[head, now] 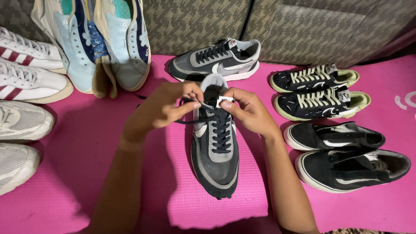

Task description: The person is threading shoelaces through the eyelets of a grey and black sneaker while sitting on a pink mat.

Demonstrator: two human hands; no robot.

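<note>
Both hands work over a grey-and-black sneaker (215, 149) on a pink mat (73, 151). Left hand (167, 108) pinches a black lace (187, 119); right hand (246, 110) pinches the tongue (213, 86) beside it. Keeping the lace taut would likely help.

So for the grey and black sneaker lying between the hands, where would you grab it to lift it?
Probably by the midfoot of the grey and black sneaker, from above, fingers down both sides. The toe points toward the person, the narrow waist is exposed, and both the left hand and right hand crowd the laces near the tongue.
</note>
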